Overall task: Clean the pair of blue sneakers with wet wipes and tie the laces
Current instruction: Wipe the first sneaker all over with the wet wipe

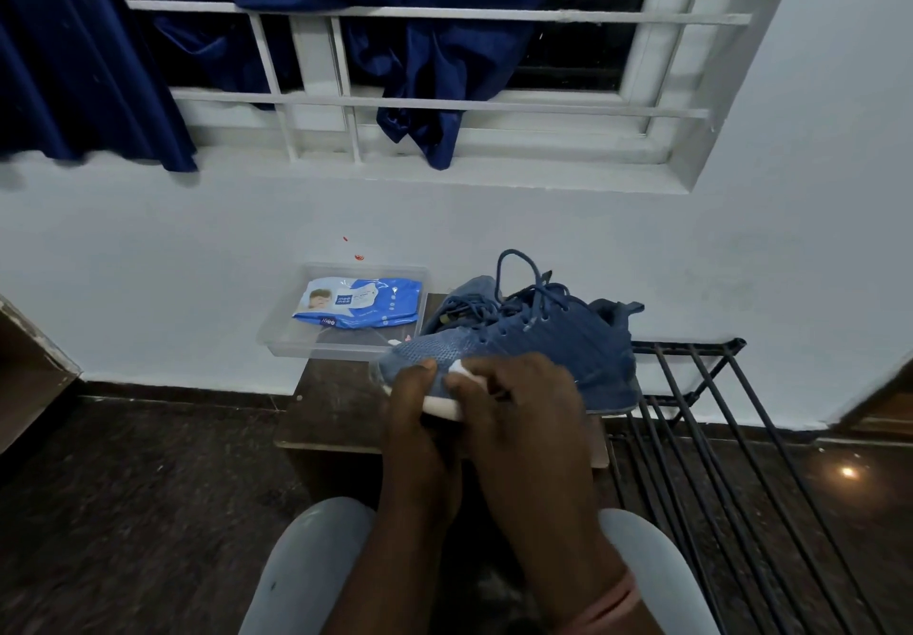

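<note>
Both hands on a blue sneaker [533, 338], wiping its toe w/ a wet wipe [457, 369].

Sneaker sits on a dark wooden stool [336, 402], toe pointing left, laces [523, 284] loose & untied. Left hand [420, 402] grips the toe/sole edge from below; right hand [514, 397] pinches the white wipe against the toe. 2nd sneaker [469, 298] just behind the first. Wipes pack [358, 308] lies in a clear plastic tray [296, 343] on the stool's far left. Black metal rack [701, 387] stands right of the stool.
</note>
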Available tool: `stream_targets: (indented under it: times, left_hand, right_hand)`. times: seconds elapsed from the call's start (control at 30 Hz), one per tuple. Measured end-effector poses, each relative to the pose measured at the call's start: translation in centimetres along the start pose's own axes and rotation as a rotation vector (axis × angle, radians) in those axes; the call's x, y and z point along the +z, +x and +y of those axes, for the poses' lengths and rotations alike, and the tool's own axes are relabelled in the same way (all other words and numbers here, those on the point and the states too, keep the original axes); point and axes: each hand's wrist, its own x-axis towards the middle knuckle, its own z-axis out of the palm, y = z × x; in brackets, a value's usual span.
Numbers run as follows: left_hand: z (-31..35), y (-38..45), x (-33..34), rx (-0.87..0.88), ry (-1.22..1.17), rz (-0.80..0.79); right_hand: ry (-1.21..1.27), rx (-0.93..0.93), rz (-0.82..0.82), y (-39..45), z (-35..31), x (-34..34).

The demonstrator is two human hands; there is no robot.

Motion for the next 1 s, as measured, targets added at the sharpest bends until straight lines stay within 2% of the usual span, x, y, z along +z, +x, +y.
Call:
stream_targets:
  times: [0.07, 0.2, 0.27, 0.4, 0.57, 0.63, 0.67, 0.73, 0.8, 0.9, 1.0]
  left_hand:
    - [0.4, -0.1, 0.5, -0.005, -0.048, 0.032]
    - [0.2, 0.0, 1.3, 0.022, -0.097, 0.101]
    - [-0.2, 0.2, 1.1, 0.005, -0.141, 0.076]
    - [-0.4, 0.0, 0.8, -0.009, -0.096, 0.069]
    - [-0.1, -0.3, 1.4, 0.062, -0.187, 0.129]
    - [-0.5, -0.3, 1.2, 0.015, -0.17, 0.093]
    - [-0.8, -0.2, 1.1, -0.006, -0.139, 0.054]
    - [-1.0, -0.2, 1.0, 0.013, -0.055, 0.072]
    - [-1.2, 0.0, 1.0, 0.003, -0.103, 0.047]
    - [-1.1, -0.3, 1.4, 0.066, -0.154, 0.141]
    - [-1.6, 0.0, 0.8, 0.03, -0.097, 0.079]
  right_hand:
    - [0.054, 0.004, 0.08, 0.8, 1.2, -0.3]
    - [0.01, 0.06, 0.273, 1.6, 2.6, -0.6]
    - [0.092, 0.047, 0.226, 1.2, 1.7, -0.6]
    - [0.175, -0.037, -0.013, 0.2, -0.1, -0.9]
    - [0.072, 0.069, 0.229, 1.1, 3.0, -1.7]
    - [0.134, 0.081, 0.172, 0.1, 1.4, -1.3]
    - [0.147, 0.05, 0.136, -0.5, 0.4, -1.1]
    - [0.133, -0.029, 0.093, -1.3, -0.4, -0.7]
    - [0.138, 0.01, 0.118, -0.5, 1.1, -0.7]
    - [0.123, 0.133, 0.213, 0.7, 3.6, -1.2]
    - [0.131, 0.093, 0.175, -0.3, 1.5, -0.8]
